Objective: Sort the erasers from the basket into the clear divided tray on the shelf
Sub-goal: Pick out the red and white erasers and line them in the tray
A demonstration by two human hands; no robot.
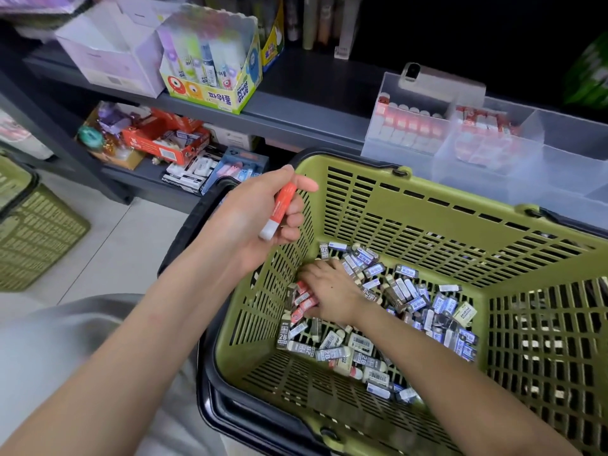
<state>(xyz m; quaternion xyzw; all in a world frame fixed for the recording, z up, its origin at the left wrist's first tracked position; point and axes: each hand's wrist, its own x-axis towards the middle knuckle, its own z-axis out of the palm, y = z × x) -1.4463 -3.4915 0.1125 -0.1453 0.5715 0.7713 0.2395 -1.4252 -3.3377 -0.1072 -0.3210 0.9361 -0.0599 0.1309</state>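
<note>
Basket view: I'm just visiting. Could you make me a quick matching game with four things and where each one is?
Things:
1. left hand
2. right hand
3. tray
4. glue box

Places:
A. on the shelf, left of the tray
B. down in the basket, among erasers
C. at the basket's left corner, gripping a red eraser
D. on the shelf, behind the basket

Pairs: 1-C, 2-B, 3-D, 4-A.
</note>
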